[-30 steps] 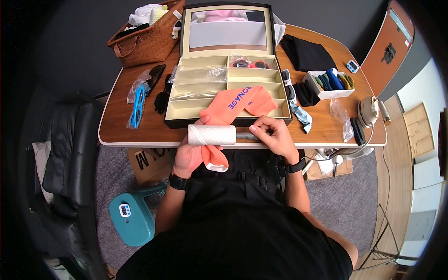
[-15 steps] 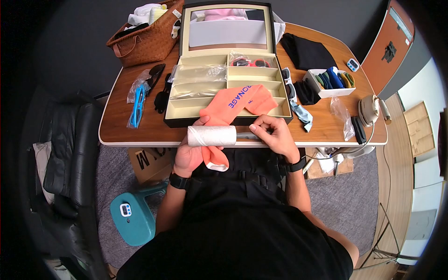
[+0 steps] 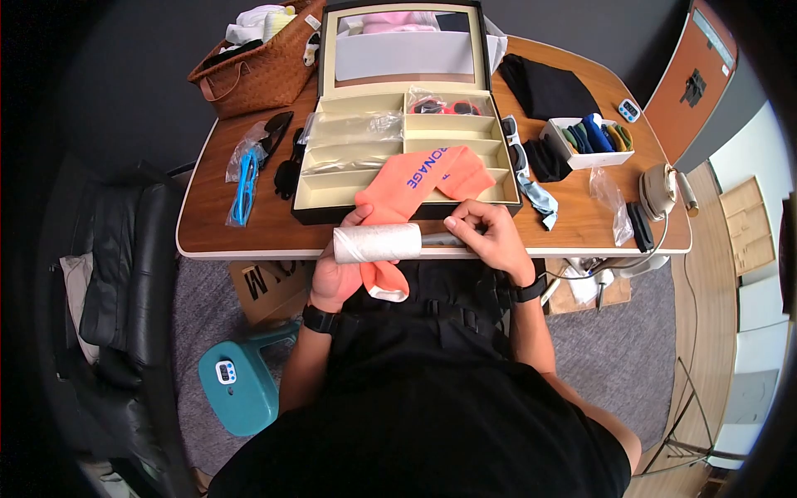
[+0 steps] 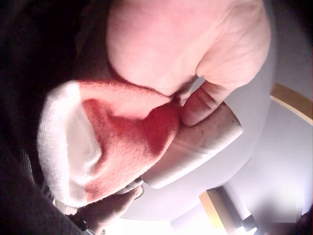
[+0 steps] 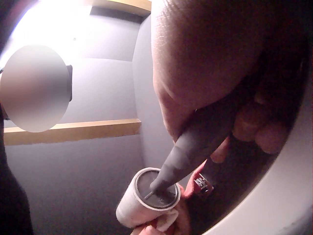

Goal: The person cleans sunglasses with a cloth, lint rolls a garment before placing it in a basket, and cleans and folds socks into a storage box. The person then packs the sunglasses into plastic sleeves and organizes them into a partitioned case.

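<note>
My right hand [image 3: 498, 241] grips the grey handle [image 5: 195, 142] of a lint roller. Its white paper roll [image 3: 378, 243] lies across my left hand [image 3: 336, 278], over a coral sock [image 3: 415, 178] with purple lettering. The left hand holds the sock, with the thumb upright beyond the roll and the other fingers mostly hidden. Below the roll hangs the sock's end, showing a white inside [image 4: 58, 142]. The rest of the sock stretches forward onto the front compartments of an open cream-lined display box [image 3: 328, 195].
Red sunglasses [image 3: 448, 108] and clear bags lie in the box. A wicker basket [image 3: 266, 79] of clothes stands back left, near bagged blue glasses [image 3: 245, 187]. On the right are a white box [image 3: 606, 158] of rolled socks, sunglasses [image 3: 515, 153] and a corded steamer [image 3: 657, 195].
The head view has shifted very slightly. Both hands, the sock and the lint roller keep almost the same position.
</note>
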